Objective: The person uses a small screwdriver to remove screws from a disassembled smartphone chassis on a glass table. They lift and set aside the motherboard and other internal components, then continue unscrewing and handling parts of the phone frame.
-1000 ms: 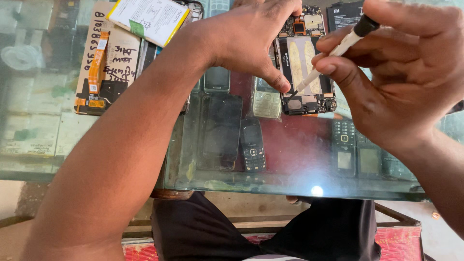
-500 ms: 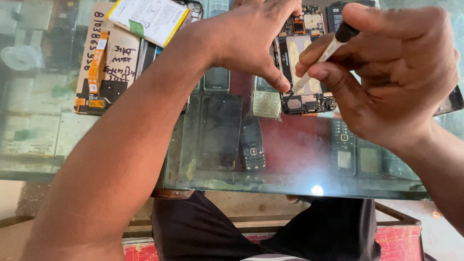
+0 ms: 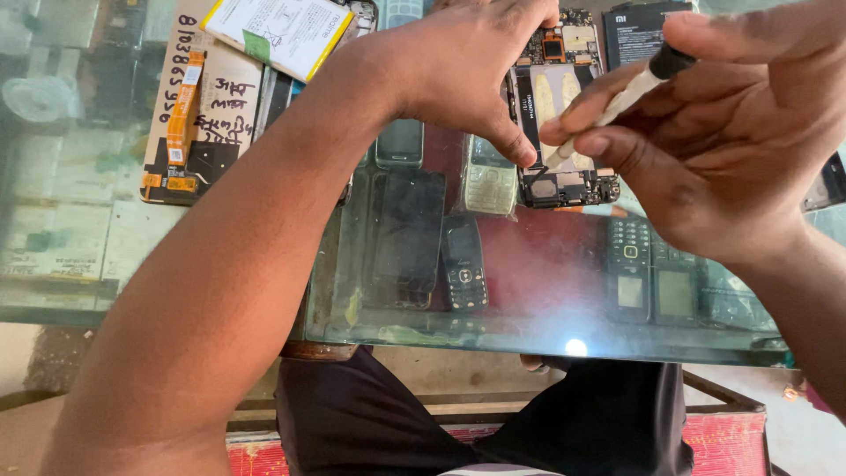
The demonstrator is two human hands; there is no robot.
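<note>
**Syringe tip drawn in over the opened phone**

While the left hand (image 3: 458,75) holds its place, the opened phone (image 3: 564,115) lies back-up on the glass counter (image 3: 546,291), its boards, flex strips and pale battery bay exposed. The left thumb presses on the phone's lower left edge, and the other fingers curl over its top; they are closed on the frame, not spread.

The change of the last second is on the right. The right hand (image 3: 714,132) has slid in towards the phone and turned a little, so that more of its back now covers the phone's right side. It pinches a slim syringe (image 3: 617,97), pale in the barrel and black at the plunger end, between thumb and two fingers. The tip has kept pointing at the lower part of the bay, just beside the left thumb. Whether the tip touches the phone cannot be told, and no bead of fluid shows. By this reading, the hand has settled its aim and is dosing, or about to dose, a spot near the lower board.

Further out, a black battery (image 3: 639,31) lies above the phone, partly behind the right fingers. Old keypad handsets (image 3: 464,264) rest under the glass. At far left sit a cardboard sheet (image 3: 207,106) with orange flex cables and a white battery pack (image 3: 282,31).
</note>
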